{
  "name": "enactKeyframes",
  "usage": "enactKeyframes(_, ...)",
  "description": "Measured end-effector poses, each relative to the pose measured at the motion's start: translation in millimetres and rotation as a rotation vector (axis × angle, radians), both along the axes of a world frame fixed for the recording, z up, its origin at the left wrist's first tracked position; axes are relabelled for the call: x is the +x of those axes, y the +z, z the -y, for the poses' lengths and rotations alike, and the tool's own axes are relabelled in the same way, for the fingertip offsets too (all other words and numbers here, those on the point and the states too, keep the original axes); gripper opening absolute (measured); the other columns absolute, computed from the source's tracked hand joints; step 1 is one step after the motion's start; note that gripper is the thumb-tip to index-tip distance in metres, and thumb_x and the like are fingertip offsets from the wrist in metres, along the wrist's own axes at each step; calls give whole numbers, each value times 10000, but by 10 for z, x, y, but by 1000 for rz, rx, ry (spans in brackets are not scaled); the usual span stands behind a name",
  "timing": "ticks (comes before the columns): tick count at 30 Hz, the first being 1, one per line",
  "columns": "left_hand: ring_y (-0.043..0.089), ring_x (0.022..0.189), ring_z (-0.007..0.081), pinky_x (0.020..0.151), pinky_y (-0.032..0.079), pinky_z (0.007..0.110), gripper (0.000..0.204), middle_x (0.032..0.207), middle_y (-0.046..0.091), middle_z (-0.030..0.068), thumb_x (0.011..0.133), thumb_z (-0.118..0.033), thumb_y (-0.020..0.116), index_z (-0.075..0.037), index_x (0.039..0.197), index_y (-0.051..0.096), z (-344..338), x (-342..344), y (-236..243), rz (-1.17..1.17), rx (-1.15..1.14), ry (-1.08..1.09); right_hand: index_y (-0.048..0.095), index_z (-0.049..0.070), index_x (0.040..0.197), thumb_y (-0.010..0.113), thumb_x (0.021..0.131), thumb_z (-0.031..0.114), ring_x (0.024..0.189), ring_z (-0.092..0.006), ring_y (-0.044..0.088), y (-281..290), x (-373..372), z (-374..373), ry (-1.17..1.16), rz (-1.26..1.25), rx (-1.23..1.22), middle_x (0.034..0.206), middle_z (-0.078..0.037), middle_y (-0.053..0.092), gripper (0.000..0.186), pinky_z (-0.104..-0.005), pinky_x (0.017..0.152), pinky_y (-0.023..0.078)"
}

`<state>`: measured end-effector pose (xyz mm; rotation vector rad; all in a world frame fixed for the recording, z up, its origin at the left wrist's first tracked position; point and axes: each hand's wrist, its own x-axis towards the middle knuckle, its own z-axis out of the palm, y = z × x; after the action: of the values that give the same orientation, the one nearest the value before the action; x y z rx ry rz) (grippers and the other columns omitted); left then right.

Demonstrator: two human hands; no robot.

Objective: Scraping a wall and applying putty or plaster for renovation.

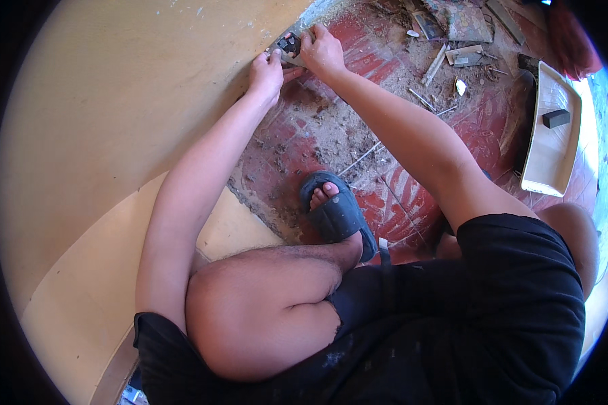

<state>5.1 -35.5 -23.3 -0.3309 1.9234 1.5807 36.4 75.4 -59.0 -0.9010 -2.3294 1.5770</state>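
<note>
Both arms reach forward to the edge of a large cream-yellow panel point(135, 88). Between my hands is a small hand plane point(289, 44) with a dark middle and a greyish body, close against that edge. My left hand point(266, 77) is closed on its near end, thumb on top. The far end is gripped by my right hand point(323, 51), fingers bent over it. The underside of the plane, and its exact contact with the panel, are hidden.
Dust and debris cover the red tiled floor point(385, 196). Scraps and a patterned piece point(463, 20) lie at the far right. A white tray point(530, 182) holds a dark block point(556, 119). My sandalled foot point(338, 209) is below my arms. A reddish blurred shape point(573, 44) shows upper right.
</note>
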Motion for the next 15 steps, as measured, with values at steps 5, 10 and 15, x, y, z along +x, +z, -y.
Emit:
enactKeyframes(5,632,710,260,644,581,336,237,942,534,162,967,-172,338,50,1003,413,25,22,-2,-26,44,37,573,25,910,526,831,293,853,-426,574,-12,-8,-12,8,-22,26,862,-238,613,284,-455,755,460)
enactKeyframes(10,630,726,271,652,582,344,236,990,515,184,968,-172,336,49,1015,402,51,15,-2,-46,35,5,564,24,923,524,842,298,854,-421,577,12,13,-9,3,-96,-18,876,-228,616,288,-446,747,463)
enactKeyframes(15,634,744,300,682,580,373,238,1000,522,198,965,-163,334,54,1059,363,17,-1,-59,28,49,-31,556,12,989,500,833,271,885,-432,571,-24,63,-37,-11,23,-97,906,-272,600,307,-466,791,455)
